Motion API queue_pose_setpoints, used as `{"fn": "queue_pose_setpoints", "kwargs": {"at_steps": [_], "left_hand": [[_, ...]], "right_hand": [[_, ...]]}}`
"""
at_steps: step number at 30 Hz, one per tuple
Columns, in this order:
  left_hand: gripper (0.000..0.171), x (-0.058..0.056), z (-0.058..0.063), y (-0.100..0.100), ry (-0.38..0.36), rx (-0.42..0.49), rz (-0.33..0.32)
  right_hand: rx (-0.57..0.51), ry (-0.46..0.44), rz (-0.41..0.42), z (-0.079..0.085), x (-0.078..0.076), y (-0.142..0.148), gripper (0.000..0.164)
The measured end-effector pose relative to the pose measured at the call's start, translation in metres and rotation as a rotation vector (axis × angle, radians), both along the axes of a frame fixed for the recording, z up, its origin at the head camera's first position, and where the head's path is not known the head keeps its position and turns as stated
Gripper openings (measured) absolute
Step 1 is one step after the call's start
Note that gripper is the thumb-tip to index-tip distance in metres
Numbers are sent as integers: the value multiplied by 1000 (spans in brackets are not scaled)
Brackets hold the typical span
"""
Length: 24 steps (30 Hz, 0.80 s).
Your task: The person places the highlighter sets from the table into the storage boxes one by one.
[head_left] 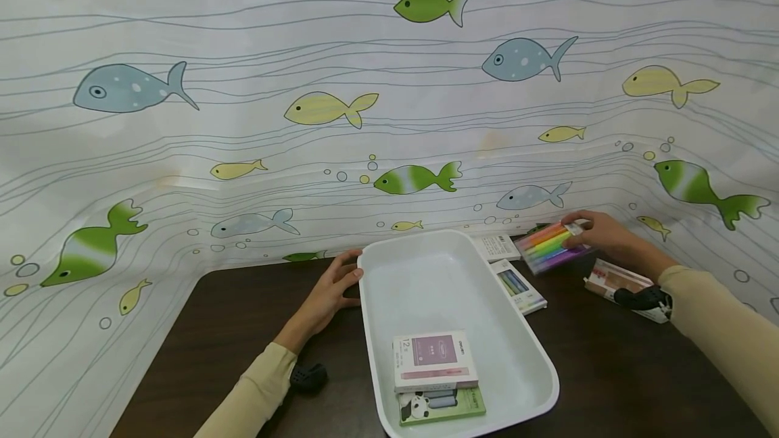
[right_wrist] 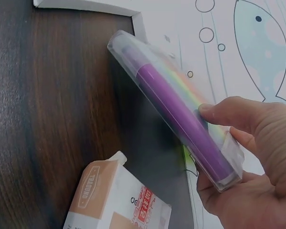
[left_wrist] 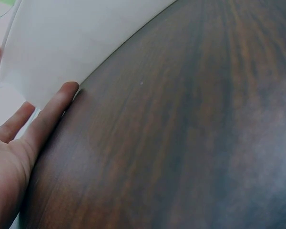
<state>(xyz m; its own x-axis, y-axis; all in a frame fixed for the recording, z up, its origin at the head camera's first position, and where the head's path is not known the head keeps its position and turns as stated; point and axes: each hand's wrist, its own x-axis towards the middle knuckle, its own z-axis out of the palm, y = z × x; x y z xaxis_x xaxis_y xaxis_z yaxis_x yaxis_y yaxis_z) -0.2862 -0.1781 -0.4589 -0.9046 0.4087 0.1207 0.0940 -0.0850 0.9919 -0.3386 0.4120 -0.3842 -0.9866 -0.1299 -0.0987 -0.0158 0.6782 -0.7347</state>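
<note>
My right hand (head_left: 599,232) pinches a clear pack of rainbow-coloured markers (head_left: 550,247), thumb on one face and fingers on the other. The pack hangs tilted over the far right of the table, with a purple marker (right_wrist: 176,112) along its near edge in the right wrist view. At the upper left side of a white tray (head_left: 459,418), my left hand (head_left: 328,289) rests against the outer wall, fingertips at the rim. Two straight fingers (left_wrist: 52,107) lie against that wall in the left wrist view. Inside the tray, a white-and-mauve box (head_left: 435,360) sits on a green panda box (head_left: 450,407).
Beside the tray's right wall lie a box with coloured pencils pictured (head_left: 517,286) and a white box (head_left: 496,247) behind it. A brown-and-white box (head_left: 627,289) lies under my right forearm. A fish-patterned sheet (head_left: 341,39) hangs behind the dark wooden table (head_left: 243,316).
</note>
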Motion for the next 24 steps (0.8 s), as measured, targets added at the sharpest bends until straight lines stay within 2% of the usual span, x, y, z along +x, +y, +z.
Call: {"fn": "queue_pose_setpoints", "kwargs": {"at_steps": [9,15,24], "left_hand": [[48,0,0,0,-5,-2,5],[48,-1,1,-1,-7,-1,14],[49,0,1,-1,-18,-22,24]], "right_hand": [[-88,-20,-18,4,7,-3,70],[-163,-37,-22,3,6,-3,71],[-152,-34,-14,6,8,4,73]]}}
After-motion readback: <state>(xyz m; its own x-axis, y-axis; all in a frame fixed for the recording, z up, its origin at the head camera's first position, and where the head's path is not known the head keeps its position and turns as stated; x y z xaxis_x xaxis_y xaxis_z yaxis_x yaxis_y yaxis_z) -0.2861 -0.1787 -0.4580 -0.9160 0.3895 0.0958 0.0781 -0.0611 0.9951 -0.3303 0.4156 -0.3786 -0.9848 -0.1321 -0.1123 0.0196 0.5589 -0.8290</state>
